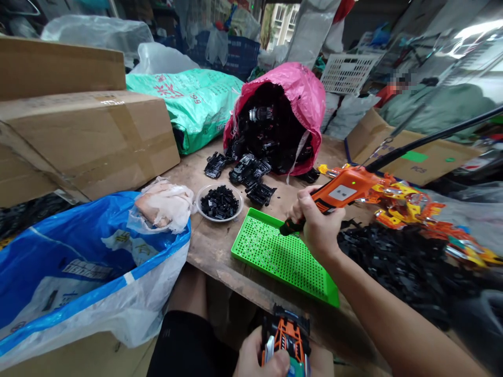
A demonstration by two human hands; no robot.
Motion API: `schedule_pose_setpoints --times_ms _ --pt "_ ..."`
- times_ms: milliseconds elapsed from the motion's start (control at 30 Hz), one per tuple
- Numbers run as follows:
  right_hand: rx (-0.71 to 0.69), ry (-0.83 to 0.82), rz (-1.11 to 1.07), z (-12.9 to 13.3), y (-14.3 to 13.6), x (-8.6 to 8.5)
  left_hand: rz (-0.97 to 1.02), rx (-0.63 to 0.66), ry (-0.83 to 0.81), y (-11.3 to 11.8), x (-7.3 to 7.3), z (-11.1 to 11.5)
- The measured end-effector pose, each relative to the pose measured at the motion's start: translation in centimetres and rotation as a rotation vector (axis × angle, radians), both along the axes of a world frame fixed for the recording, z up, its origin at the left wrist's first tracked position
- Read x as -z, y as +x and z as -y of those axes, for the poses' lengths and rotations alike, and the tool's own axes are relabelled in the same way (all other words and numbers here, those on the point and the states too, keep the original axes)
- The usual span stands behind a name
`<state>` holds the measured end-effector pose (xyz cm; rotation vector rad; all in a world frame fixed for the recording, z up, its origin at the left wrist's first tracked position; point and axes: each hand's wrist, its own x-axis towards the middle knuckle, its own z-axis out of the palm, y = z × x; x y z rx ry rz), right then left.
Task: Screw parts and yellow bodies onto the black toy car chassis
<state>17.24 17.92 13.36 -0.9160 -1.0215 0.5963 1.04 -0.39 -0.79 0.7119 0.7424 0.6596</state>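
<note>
My right hand [320, 222] is wrapped round an orange and black electric screwdriver [341, 189], its black tip pointing down-left over the green perforated tray [291, 262]. Small screws lie scattered in the tray's left part. Below the tray, at the table's front edge, my left hand [265, 358] grips a toy car [290, 337] with orange, black and teal parts. The car's lower part is cut off by the frame's bottom edge.
Black pieces fill a round bowl [220, 203]. Behind it, black car parts [249, 170] spill from a pink sack [302, 94]. An open blue bag [157, 262] and cardboard boxes [90, 141] stand left. Black parts [393, 262] and orange-yellow parts [412, 207] are heaped right.
</note>
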Motion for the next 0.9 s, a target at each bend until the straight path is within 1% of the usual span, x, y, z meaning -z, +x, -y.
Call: schedule_pose_setpoints --times_ms 33,100,167,200,267,333,433,533,633,733,900 --pt "-0.005 0.009 -0.002 0.3 0.0 -0.3 0.004 0.006 0.009 0.0 -0.4 0.0" --pt "-0.012 0.026 -0.017 1.1 -0.1 -1.1 -0.011 0.004 0.010 -0.2 -1.6 -0.1" --pt "-0.020 0.020 -0.023 2.3 -0.3 -2.1 0.018 0.007 -0.080 -0.3 -3.0 -0.1" --pt "-0.024 0.011 -0.019 3.0 -0.5 -2.6 0.036 -0.015 -0.135 -0.3 -3.7 -0.1" --pt "-0.021 -0.014 -0.007 4.7 -0.8 -3.6 0.056 -0.013 -0.191 -0.3 -4.5 -0.1" --pt "-0.027 -0.043 -0.008 6.6 -1.2 -4.5 0.072 -0.011 -0.191 -0.2 -4.7 -0.1" --pt "-0.092 -0.104 -0.037 9.7 -1.4 -5.2 0.070 -0.016 -0.161 0.0 -4.3 0.1" --pt "-0.199 -0.157 -0.054 12.4 -1.5 -4.9 0.047 -0.021 -0.143 0.0 -4.0 0.2" --pt "-0.252 -0.163 -0.040 14.2 -1.7 -4.0 0.016 -0.002 -0.116 0.1 -4.1 0.0" --pt "-0.251 -0.172 -0.048 15.0 -1.9 -3.0 -0.003 0.004 -0.091 0.2 -4.4 -0.1" --pt "-0.259 -0.201 -0.091 15.3 -2.1 -1.9 -0.004 -0.018 -0.108 0.4 -4.9 0.0"
